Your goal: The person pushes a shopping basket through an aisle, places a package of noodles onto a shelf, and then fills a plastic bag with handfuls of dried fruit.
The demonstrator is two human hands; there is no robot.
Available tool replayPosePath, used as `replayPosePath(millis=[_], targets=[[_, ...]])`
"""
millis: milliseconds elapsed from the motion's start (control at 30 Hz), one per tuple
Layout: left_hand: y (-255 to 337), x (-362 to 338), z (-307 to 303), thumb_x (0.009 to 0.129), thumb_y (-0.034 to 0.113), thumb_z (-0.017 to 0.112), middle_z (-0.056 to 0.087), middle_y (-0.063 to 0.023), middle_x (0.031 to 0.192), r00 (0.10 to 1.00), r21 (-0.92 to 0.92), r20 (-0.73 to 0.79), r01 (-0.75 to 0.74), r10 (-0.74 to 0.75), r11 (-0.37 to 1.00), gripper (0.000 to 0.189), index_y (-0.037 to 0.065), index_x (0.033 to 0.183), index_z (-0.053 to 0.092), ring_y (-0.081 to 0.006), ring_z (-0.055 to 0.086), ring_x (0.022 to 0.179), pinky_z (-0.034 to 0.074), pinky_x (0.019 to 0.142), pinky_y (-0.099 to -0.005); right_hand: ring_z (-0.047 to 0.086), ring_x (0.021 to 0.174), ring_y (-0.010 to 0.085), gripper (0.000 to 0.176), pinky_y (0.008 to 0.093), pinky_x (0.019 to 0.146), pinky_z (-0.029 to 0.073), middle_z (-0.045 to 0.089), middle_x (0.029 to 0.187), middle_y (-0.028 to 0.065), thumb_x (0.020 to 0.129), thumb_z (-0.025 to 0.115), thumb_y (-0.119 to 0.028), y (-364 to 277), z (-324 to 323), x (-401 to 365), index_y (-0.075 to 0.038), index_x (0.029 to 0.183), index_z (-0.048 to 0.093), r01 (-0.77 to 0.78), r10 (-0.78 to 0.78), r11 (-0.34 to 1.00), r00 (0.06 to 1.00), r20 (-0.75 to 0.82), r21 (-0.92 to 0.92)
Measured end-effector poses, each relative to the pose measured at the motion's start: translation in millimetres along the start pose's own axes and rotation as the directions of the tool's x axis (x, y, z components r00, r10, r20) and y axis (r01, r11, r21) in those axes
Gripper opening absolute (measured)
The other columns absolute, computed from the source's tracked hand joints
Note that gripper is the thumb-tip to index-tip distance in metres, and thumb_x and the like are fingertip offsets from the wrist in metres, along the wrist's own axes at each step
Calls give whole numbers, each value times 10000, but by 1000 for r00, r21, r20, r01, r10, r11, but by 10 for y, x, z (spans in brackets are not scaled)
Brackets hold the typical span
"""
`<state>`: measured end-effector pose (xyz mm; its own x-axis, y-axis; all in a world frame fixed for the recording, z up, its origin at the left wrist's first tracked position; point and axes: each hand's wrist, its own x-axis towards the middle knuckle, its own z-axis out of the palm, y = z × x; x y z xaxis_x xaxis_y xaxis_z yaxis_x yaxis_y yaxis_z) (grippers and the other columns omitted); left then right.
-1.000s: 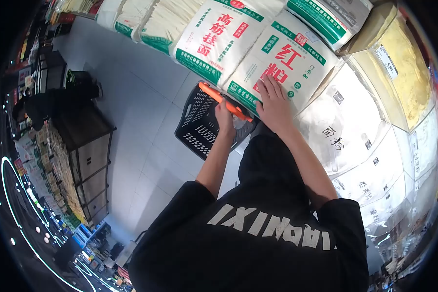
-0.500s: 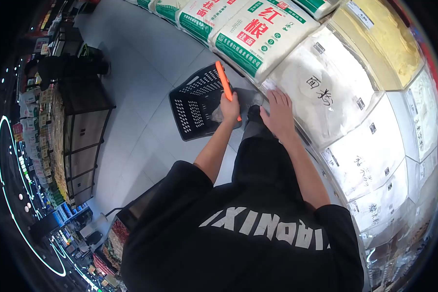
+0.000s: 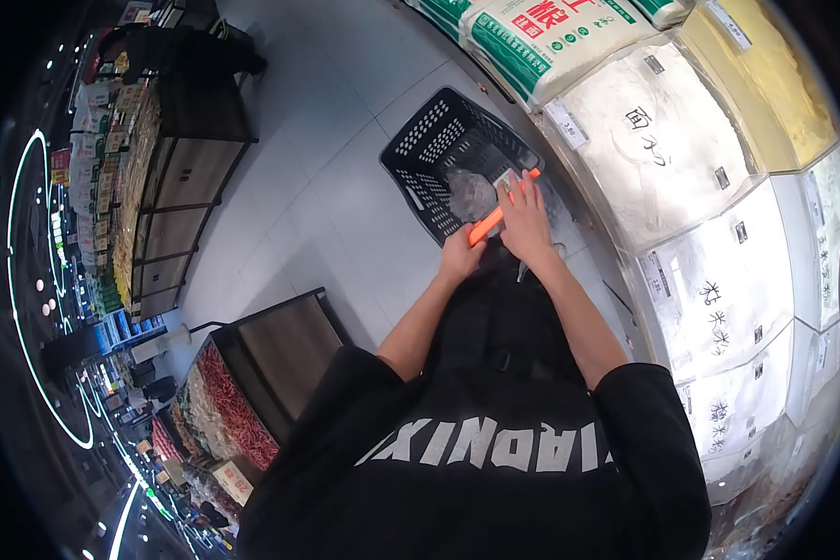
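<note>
A black perforated shopping basket point(image 3: 441, 121) with an orange handle point(image 3: 487, 226) hangs in front of my body above the floor. My left hand point(image 3: 461, 254) is wrapped round the near end of the handle. Farther along it, my right hand point(image 3: 525, 220) rests with its fingers over the orange bar. Inside the basket lies a clear plastic bag point(image 3: 471, 194) with something greyish in it; its contents are hard to make out.
Bins of white flour point(image 3: 658, 140) with price labels run along the right, beside printed sacks point(image 3: 555, 42). At left stand a shelf unit point(image 3: 182, 177) and a person point(image 3: 182, 51). A bin of red goods point(image 3: 238, 401) is at lower left.
My right hand has moved from beside the flour bin onto the orange handle. The basket has shifted right and turned in view, and the bag in it shows more.
</note>
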<state>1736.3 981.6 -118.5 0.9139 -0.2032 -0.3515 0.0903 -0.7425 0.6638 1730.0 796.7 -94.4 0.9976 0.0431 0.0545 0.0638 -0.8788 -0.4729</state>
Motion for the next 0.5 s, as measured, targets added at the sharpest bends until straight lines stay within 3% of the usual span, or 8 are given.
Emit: replayPosePath(millis=[33,67,100,167,200,267,367,500], targets=[[-63,-83,-25,836,212,672,684,-248,880,999,51,33,-12,10,999,237,28,984,652,-425,674,904,515,791,-496,293,1463,371,675,477,1198,264,423,1493,203,747,763,-100,-25,45,-32,-20,1367,509,39,-35,994,999,41,-101],[-119,-138,-47,813,217,682,692,-235,886,997,101,70,-30,23,994,246,38,980,665,-417,678,900,522,802,-492,406,1395,361,463,481,1189,280,575,1331,210,699,759,-96,-33,76,-81,-12,1144,660,41,-36,998,994,105,-50],[-202,-164,-46,813,217,682,692,-235,886,997,94,69,-33,27,995,246,38,980,665,-417,678,900,522,802,-492,406,1395,361,463,481,1189,280,575,1331,210,699,759,-96,-23,133,-123,-12,1144,660,44,-37,997,994,105,-58],[-354,-230,-6,782,253,700,708,-213,909,988,218,141,-86,56,972,265,54,958,688,-392,686,903,535,826,-488,644,1111,310,241,453,1068,427,712,1030,172,688,747,-163,-2,245,-274,-40,894,730,62,-27,992,957,289,-111],[-336,-256,-34,757,265,710,717,-196,915,982,363,182,-20,-49,932,259,64,921,707,-374,692,907,546,838,-475,644,1111,310,241,453,1068,427,712,1030,172,688,747,-163,-40,262,-336,-40,894,730,48,-10,991,958,286,-125],[-389,-378,-97,760,269,704,719,-194,913,970,353,243,-92,4,931,261,62,918,711,-373,694,905,547,836,-477,721,778,291,164,440,821,540,720,737,125,679,726,-228,-128,308,-425,-87,758,753,116,-23,977,893,450,-180],[-506,-471,-210,774,283,684,721,-190,903,945,350,324,-174,55,921,262,63,911,724,-371,696,896,549,830,-481,711,670,293,155,439,662,543,698,658,111,670,714,-237,-219,355,-546,-92,712,748,124,-37,975,908,418,-182],[-818,-556,-366,786,307,675,724,-187,897,860,344,497,-322,120,882,262,84,908,736,-378,696,887,548,837,-486,718,710,290,146,426,666,543,708,690,122,682,707,-225,-532,494,-809,-91,722,748,77,22,978,884,467,-193]])
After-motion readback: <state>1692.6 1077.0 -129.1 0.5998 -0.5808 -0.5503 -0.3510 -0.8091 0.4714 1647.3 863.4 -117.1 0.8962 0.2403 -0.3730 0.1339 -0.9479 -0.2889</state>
